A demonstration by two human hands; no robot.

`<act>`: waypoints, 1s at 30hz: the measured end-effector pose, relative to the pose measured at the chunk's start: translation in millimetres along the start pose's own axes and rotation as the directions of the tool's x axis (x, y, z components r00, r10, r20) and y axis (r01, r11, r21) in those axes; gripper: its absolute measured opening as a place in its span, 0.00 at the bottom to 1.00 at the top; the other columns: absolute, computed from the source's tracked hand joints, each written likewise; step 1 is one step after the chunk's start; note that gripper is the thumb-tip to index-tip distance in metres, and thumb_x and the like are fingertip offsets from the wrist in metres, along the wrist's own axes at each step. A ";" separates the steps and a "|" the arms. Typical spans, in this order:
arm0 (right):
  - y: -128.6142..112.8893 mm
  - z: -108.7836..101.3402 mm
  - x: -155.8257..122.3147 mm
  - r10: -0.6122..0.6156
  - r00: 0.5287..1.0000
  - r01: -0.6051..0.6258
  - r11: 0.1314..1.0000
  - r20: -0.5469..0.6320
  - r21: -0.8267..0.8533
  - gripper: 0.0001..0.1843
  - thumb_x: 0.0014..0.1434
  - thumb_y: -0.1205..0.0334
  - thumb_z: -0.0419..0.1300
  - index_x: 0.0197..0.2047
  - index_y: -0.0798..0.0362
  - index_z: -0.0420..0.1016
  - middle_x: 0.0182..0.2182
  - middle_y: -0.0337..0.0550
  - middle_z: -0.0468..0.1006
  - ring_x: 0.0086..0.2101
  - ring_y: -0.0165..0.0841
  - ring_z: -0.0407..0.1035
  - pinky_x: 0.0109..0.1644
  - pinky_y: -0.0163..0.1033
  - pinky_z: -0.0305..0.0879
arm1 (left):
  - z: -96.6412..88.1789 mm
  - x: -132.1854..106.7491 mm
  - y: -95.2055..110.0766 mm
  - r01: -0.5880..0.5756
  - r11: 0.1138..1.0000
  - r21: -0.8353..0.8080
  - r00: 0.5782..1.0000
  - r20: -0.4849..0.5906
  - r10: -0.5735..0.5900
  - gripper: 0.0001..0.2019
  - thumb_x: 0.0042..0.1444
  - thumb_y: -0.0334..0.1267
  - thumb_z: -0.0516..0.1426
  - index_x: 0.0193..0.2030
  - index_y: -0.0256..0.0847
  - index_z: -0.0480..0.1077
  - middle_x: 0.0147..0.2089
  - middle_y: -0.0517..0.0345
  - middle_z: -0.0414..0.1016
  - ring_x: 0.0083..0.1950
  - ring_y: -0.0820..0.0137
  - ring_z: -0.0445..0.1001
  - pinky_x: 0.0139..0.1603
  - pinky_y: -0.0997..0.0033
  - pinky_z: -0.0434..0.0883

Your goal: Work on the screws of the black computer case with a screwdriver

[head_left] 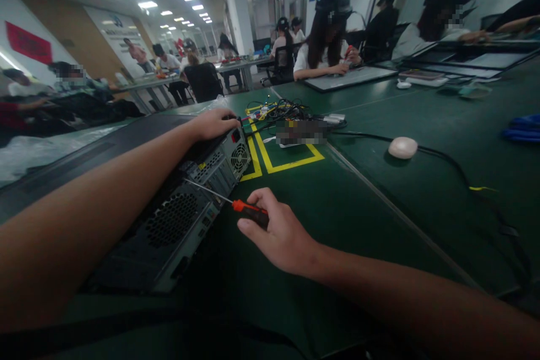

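A black computer tower (185, 219) lies at the left of the green table, its rear panel with vents and ports turned towards my right hand. My left hand (215, 124) rests on the upper far edge of the case, fingers bent over the corner by the fan grille (240, 156). In my right hand (280, 230) is a screwdriver (251, 212) with a red and black handle, gripped between thumb and fingers. Its thin shaft reaches left to the rear panel, with the tip at or close to the slot area; exact contact is too small to tell.
Beyond the tower, a tangle of black cables (291, 112) lies by yellow tape marks (291, 167). A white mouse (404, 147) sits to the right on its cord. Clear plastic wrap (21, 157) is at far left. Across the table a person (327, 39) works over a flat panel (350, 77).
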State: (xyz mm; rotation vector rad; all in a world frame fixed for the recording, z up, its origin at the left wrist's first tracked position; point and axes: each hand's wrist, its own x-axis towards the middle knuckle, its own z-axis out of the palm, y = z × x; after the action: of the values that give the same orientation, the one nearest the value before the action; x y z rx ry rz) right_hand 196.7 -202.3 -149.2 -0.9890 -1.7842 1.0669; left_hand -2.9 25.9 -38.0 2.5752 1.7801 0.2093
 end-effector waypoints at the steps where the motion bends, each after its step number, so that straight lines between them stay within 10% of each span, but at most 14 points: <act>1: -0.5 0.2 0.1 0.008 1.000 -0.008 1.000 -0.014 -0.004 0.13 0.64 0.62 0.64 0.49 0.50 0.66 0.32 0.33 0.71 0.31 0.31 0.67 0.39 0.38 0.60 | -0.3 -0.3 0.5 0.000 1.000 -0.003 1.000 -0.002 0.000 0.32 0.62 0.57 0.50 0.63 0.40 0.78 0.63 0.48 0.79 0.66 0.53 0.75 0.66 0.65 0.70; 30: 6.5 -0.2 1.8 -0.048 0.998 0.047 0.999 -0.030 -0.027 0.06 0.71 0.60 0.59 0.47 0.53 0.73 0.35 0.38 0.76 0.35 0.32 0.70 0.40 0.38 0.62 | 1.6 3.8 -5.0 -0.029 1.000 -0.002 1.000 0.010 0.029 0.30 0.63 0.56 0.50 0.62 0.43 0.76 0.64 0.49 0.78 0.65 0.54 0.74 0.67 0.61 0.69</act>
State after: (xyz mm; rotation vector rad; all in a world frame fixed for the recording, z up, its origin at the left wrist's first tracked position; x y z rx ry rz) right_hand 197.7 -198.5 -154.7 -0.9688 -1.7925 0.9965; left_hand -6.0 31.3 -39.6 2.5977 1.7393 0.1974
